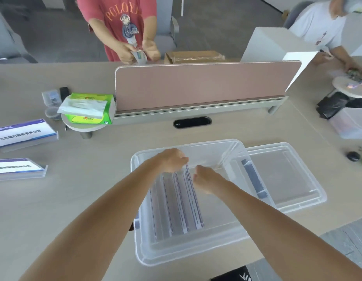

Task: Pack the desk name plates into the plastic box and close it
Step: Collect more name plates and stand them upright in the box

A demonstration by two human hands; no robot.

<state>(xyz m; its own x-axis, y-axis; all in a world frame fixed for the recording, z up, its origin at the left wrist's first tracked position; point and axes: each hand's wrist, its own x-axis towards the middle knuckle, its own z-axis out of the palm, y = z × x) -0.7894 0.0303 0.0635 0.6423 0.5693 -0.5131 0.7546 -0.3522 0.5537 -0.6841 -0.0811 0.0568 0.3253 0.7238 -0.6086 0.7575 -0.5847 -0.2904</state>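
an open-plan office: a long pale tabletop (247,130) with a pink divider screen (204,84) at 12 o'clock, a cable port (192,122) below it, grey carpet floor (54,37) behind.

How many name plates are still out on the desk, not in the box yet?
2. One name plate lies at the desk's left edge, and another name plate lies just nearer than it. More may lie out of view to the left.
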